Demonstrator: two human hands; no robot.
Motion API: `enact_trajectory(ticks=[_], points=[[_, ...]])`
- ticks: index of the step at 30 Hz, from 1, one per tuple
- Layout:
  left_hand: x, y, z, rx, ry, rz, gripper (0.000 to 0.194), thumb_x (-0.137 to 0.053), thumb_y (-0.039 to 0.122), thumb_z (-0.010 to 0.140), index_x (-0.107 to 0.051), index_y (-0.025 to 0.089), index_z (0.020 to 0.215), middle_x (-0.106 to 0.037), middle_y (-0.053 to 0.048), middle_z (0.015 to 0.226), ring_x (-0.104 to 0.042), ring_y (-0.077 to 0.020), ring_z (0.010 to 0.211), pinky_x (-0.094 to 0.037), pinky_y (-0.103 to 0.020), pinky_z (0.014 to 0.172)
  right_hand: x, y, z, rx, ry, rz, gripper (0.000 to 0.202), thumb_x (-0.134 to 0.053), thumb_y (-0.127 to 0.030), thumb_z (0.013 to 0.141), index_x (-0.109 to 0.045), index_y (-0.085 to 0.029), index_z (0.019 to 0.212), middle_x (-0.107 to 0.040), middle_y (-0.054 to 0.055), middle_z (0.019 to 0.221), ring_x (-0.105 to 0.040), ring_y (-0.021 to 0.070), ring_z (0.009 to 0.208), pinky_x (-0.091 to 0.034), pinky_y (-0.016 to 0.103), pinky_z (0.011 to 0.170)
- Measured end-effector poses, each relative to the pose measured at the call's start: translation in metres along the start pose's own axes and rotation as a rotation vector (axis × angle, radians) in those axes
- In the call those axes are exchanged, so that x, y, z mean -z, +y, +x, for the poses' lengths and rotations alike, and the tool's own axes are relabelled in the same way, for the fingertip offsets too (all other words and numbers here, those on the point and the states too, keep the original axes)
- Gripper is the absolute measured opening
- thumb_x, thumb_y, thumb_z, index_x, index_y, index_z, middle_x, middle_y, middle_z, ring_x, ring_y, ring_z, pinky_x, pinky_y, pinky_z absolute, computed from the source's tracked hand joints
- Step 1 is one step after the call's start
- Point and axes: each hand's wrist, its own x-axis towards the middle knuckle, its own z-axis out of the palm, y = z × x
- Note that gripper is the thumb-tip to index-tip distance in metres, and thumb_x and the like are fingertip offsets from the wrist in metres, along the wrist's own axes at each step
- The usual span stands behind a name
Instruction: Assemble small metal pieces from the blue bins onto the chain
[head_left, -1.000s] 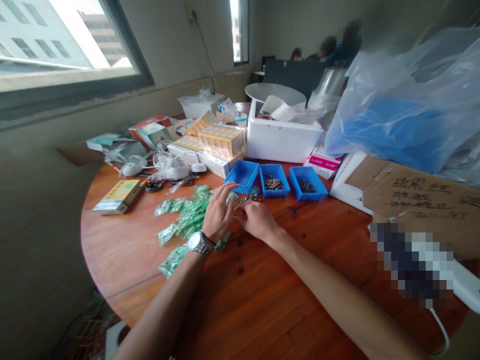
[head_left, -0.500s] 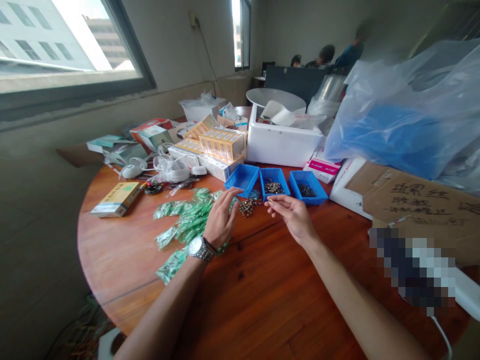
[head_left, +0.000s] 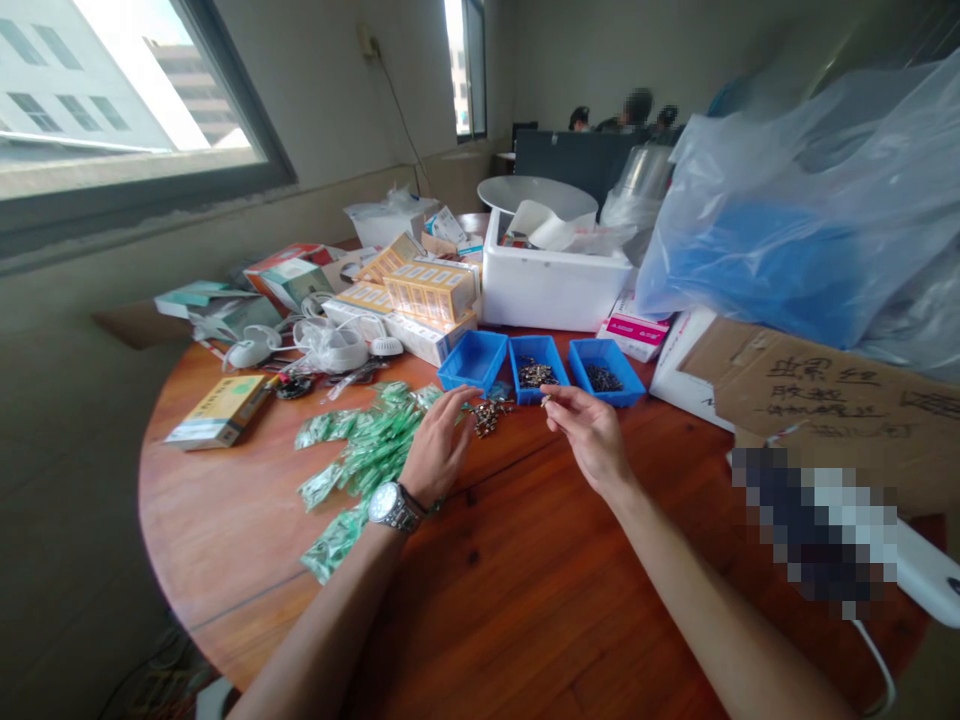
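My right hand (head_left: 589,435) pinches a small metal screw (head_left: 546,400) between thumb and fingertips, just in front of the middle blue bin (head_left: 564,372). Over the left edge of a loose pile of small screws (head_left: 491,416), my left hand (head_left: 436,445) hovers with fingers stretched forward and nothing visible in them. It wears a metal wristwatch. Small metal pieces fill part of the middle bin, and darker ones lie in the right blue bin (head_left: 634,396). No contents show in the left blue bin (head_left: 469,362). Green-tinted plastic packets (head_left: 375,440) lie left of my left hand.
Yellow-and-white boxes (head_left: 431,290) and a white foam box (head_left: 555,290) stand behind the bins. White cabled devices (head_left: 337,350) and a yellow box (head_left: 221,410) are at left. A cardboard box (head_left: 825,400) and a large plastic bag (head_left: 787,220) occupy the right. People sit in the background.
The view has turned slightly right. Relative to the bins, my right hand has shifted a little right, and the small screw shows more clearly. My left hand has stayed near the pile.
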Motion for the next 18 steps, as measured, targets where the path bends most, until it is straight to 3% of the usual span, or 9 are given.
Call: enact_trajectory(ticks=[9, 13, 18], points=[[0.000, 0.001, 0.000, 0.001, -0.049, -0.011, 0.035, -0.042, 0.030, 0.111, -0.058, 0.023, 0.142, -0.068, -0.009, 0.140, -0.064, -0.0264, 0.129, -0.049, -0.044, 0.115, 0.002, 0.001, -0.003, -0.090, 0.079, 0.114, 0.035, -0.094, -0.041, 0.072, -0.084, -0.021, 0.098, -0.082, 0.008, 0.094, -0.069, 0.0163, 0.080, -0.054, 0.029, 0.069], [0.000, 0.001, 0.000, 0.002, -0.039, -0.012, 0.035, -0.043, 0.030, 0.110, -0.058, 0.022, 0.142, -0.068, -0.010, 0.140, -0.064, -0.0273, 0.130, -0.049, -0.044, 0.115, 0.010, 0.002, 0.012, 0.028, 0.112, -0.082, 0.035, -0.089, -0.044, 0.078, -0.082, -0.020, 0.102, -0.083, 0.010, 0.098, -0.073, 0.0201, 0.083, -0.055, 0.031, 0.067], [0.001, 0.002, 0.001, -0.002, -0.041, -0.023, 0.035, -0.042, 0.028, 0.110, -0.058, 0.021, 0.141, -0.068, -0.011, 0.138, -0.064, -0.0272, 0.128, -0.049, -0.045, 0.114, 0.015, -0.004, 0.055, 0.286, 0.096, -0.503, 0.025, -0.078, -0.038, 0.086, -0.080, -0.019, 0.102, -0.084, 0.012, 0.104, -0.077, 0.0285, 0.096, -0.059, 0.039, 0.078]])
